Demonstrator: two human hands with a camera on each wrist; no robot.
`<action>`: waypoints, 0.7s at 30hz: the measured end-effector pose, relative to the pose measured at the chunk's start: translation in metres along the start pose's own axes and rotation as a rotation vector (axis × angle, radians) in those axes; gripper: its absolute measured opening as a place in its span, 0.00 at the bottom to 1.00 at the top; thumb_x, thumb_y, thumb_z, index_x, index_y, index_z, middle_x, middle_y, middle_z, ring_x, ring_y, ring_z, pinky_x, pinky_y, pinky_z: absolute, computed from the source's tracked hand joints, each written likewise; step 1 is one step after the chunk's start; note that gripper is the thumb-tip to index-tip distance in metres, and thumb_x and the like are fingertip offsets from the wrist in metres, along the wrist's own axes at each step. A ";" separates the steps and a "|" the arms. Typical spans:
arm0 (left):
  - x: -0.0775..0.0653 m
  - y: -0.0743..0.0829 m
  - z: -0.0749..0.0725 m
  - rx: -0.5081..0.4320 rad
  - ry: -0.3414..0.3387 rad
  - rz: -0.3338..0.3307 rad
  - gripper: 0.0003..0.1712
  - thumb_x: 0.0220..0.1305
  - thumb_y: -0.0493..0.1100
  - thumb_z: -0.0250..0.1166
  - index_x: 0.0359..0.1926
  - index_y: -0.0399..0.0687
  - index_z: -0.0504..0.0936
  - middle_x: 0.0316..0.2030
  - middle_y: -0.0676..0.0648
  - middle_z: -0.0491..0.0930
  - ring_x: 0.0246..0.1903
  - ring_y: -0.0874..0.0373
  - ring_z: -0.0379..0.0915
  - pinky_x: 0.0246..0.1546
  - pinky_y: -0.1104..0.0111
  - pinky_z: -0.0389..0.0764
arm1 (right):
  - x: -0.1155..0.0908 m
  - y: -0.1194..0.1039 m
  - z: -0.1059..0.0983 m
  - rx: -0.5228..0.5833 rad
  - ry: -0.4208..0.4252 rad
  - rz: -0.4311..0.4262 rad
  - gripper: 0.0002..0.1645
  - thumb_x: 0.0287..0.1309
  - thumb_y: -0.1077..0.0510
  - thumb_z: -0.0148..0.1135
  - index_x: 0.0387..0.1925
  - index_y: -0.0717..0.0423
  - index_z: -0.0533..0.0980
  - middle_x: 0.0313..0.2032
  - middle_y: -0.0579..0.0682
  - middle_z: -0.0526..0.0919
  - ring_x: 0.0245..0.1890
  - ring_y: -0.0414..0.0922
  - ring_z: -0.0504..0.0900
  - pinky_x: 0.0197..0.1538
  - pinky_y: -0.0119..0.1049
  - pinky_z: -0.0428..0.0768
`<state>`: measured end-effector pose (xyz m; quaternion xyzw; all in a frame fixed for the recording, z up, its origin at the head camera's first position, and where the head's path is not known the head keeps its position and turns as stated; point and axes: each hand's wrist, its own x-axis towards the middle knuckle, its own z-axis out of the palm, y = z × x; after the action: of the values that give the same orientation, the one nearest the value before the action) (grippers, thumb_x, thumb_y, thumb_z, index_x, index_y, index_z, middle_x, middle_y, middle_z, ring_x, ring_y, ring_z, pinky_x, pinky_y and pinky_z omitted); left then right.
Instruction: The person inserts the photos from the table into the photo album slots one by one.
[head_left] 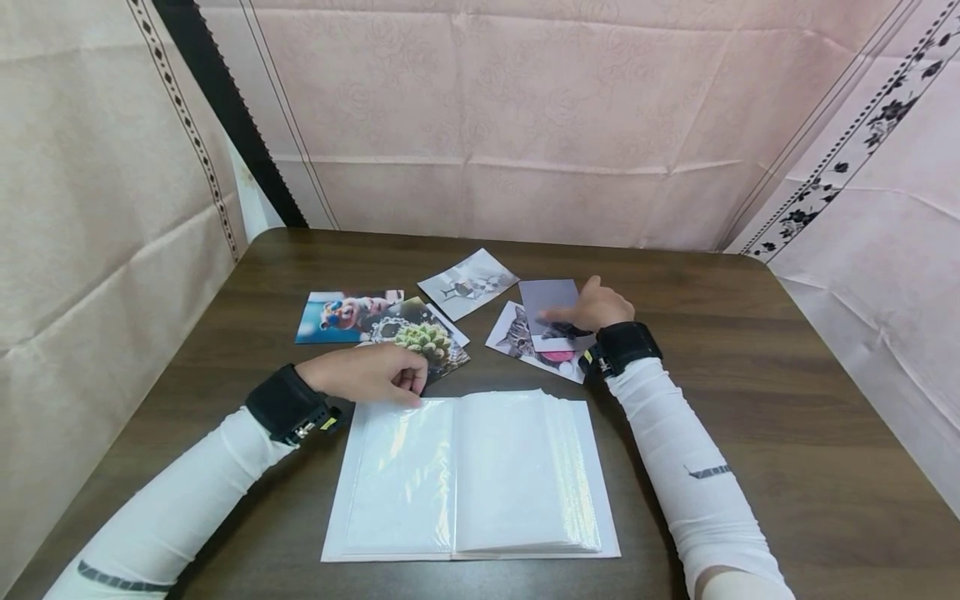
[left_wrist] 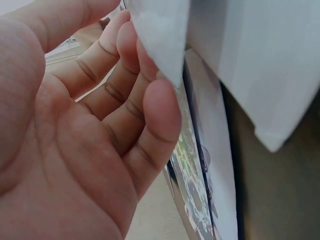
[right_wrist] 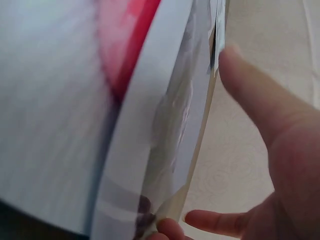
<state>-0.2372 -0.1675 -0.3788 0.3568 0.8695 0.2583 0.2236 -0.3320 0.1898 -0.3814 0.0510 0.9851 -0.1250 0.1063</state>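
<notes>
A photo album (head_left: 510, 475) with clear plastic pockets lies spread on the table. My left hand (head_left: 378, 372) is at the top edge of its left page, fingers curled. In the left wrist view, thumb and fingertips pinch a white page corner (left_wrist: 167, 45); the thumb's tip is out of frame. My right hand (head_left: 596, 306) is over a grey-purple photo (head_left: 547, 296), fingers touching it and thumb spread away. That photo partly covers a cat photo (head_left: 510, 337). In the right wrist view, the thumb (right_wrist: 250, 90) stands apart from the photo edges.
Beyond the album's left page lie a succulent photo (head_left: 423, 337) and a photo with blue glasses (head_left: 337, 317), overlapping. A pale photo with small figures (head_left: 472, 285) lies farther back. Hanging cloth (head_left: 525, 108) stands behind the brown table (head_left: 787, 400).
</notes>
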 end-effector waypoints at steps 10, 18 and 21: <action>0.006 0.000 0.001 0.011 -0.009 0.001 0.07 0.65 0.49 0.71 0.36 0.55 0.81 0.25 0.54 0.73 0.30 0.60 0.71 0.35 0.70 0.73 | 0.000 -0.003 0.003 -0.009 -0.009 -0.025 0.68 0.44 0.23 0.70 0.70 0.65 0.55 0.55 0.67 0.78 0.53 0.62 0.78 0.53 0.52 0.78; 0.003 0.000 0.002 0.016 -0.010 -0.005 0.07 0.66 0.48 0.70 0.35 0.56 0.80 0.26 0.55 0.73 0.29 0.60 0.71 0.34 0.70 0.72 | 0.003 0.004 0.003 0.027 -0.052 -0.042 0.67 0.45 0.24 0.70 0.69 0.67 0.55 0.55 0.67 0.77 0.53 0.61 0.77 0.53 0.52 0.78; 0.002 -0.002 0.004 0.017 -0.010 -0.009 0.06 0.66 0.48 0.70 0.35 0.57 0.80 0.26 0.55 0.73 0.29 0.60 0.71 0.35 0.70 0.73 | 0.003 0.007 0.003 0.041 -0.066 -0.040 0.68 0.47 0.25 0.71 0.70 0.67 0.53 0.57 0.68 0.76 0.55 0.62 0.76 0.56 0.55 0.78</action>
<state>-0.2371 -0.1659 -0.3831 0.3560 0.8722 0.2480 0.2261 -0.3332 0.1956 -0.3862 0.0294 0.9791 -0.1490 0.1353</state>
